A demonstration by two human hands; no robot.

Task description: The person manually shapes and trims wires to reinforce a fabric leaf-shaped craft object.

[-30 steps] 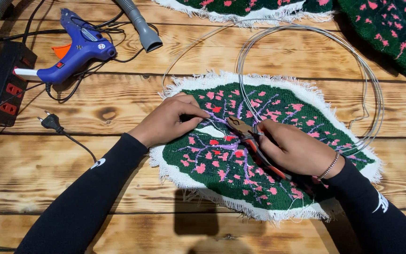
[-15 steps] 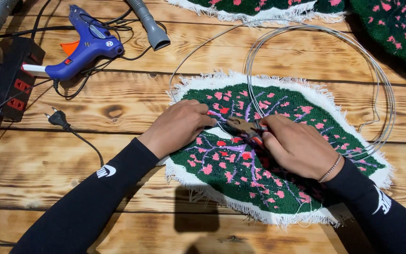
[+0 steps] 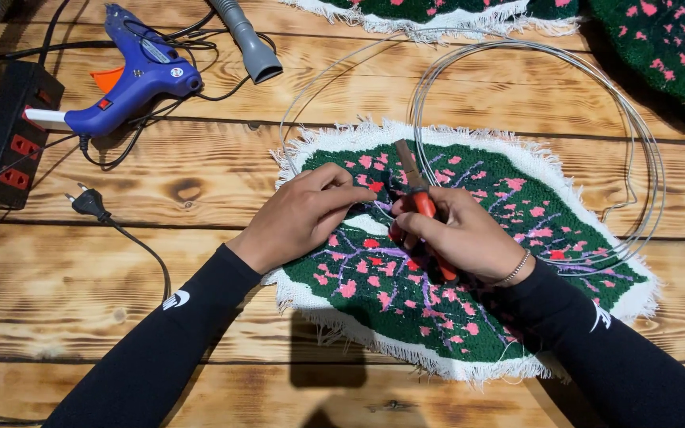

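Right hand: (image 3: 469, 238) curled tight around the red handles of the pliers (image 3: 418, 208), fingers together, no gap showing between them.
Pliers: long axis runs from near right to far left, metal nose pointing away from the person toward the far edge of the rug; whether the nose grips anything cannot be told.
Left hand: (image 3: 303, 218) lies flat on the rug just left of the pliers, fingers loosely together and stretched right, tips almost meeting the right hand; it seems to pinch or press something small there, hidden under the fingers.
Nearer hand: both sit at the same spot, the right one on the tool, the left one beside it.
Rug: (image 3: 517, 198) green tufted piece with pink blossoms, purple branches and a white fringe, lying flat on the wooden table (image 3: 200, 285), under both hands.
Wire: (image 3: 636, 135) thin grey hoops coiled over the far right part of the rug, reaching out onto the table.
Glue gun: (image 3: 132, 83) blue, far left, well apart from the hands, cord trailing.
Power strip: (image 3: 9, 143) black, at the left edge.
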